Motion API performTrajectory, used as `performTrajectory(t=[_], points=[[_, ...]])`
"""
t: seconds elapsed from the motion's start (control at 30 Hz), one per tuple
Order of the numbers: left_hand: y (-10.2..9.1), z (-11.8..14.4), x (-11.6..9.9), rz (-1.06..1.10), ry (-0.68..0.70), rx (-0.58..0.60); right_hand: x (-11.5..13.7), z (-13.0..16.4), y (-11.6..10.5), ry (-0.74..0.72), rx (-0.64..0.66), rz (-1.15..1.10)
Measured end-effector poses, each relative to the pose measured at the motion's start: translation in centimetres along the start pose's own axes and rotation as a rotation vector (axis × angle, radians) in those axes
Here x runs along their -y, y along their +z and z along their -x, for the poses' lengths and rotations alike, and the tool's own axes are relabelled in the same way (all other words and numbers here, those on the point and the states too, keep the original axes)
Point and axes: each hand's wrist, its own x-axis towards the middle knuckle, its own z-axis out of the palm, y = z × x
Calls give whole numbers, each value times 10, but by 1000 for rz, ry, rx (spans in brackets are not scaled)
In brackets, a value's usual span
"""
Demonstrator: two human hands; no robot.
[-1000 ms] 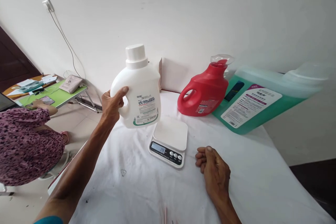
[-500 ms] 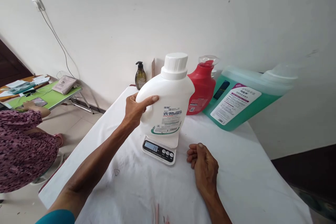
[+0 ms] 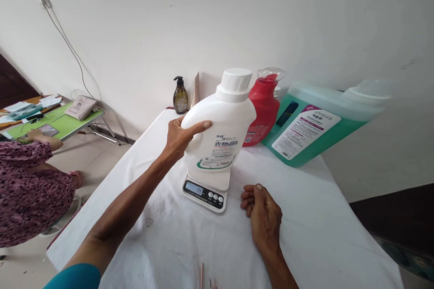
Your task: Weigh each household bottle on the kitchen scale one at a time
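Observation:
My left hand point(image 3: 181, 137) grips a large white laundry bottle point(image 3: 220, 122) by its handle side, the thumb lying across the front. The bottle leans to the right, its screw cap on. Below it is a small white kitchen scale point(image 3: 204, 196) with a lit display and several round buttons. Whether the bottle's base touches the scale's plate, I cannot tell. My right hand point(image 3: 266, 212) rests on the white cloth right of the scale, its fingers curled in and nothing visible in them.
Behind stand a red bottle point(image 3: 262, 110), a tilted jug of green liquid point(image 3: 315, 122) and a brown pump bottle point(image 3: 180, 97). A pink stick point(image 3: 201, 275) lies near the front edge. At left, a person in a patterned dress point(image 3: 30, 189) sits by a green folding table point(image 3: 64, 122).
My left hand has moved the white bottle a little to the right, and it leans further that way. My right hand and the scale stay put.

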Motion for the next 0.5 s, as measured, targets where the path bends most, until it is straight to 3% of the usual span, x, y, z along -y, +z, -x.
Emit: performTrajectory(t=[0.23,0.5], points=[[-8,-2,2,-36,-6,58,0,0,0,-9,4,8],[-25,1,-1,-188,125,164,-1,-1,1,-21,-1,2]])
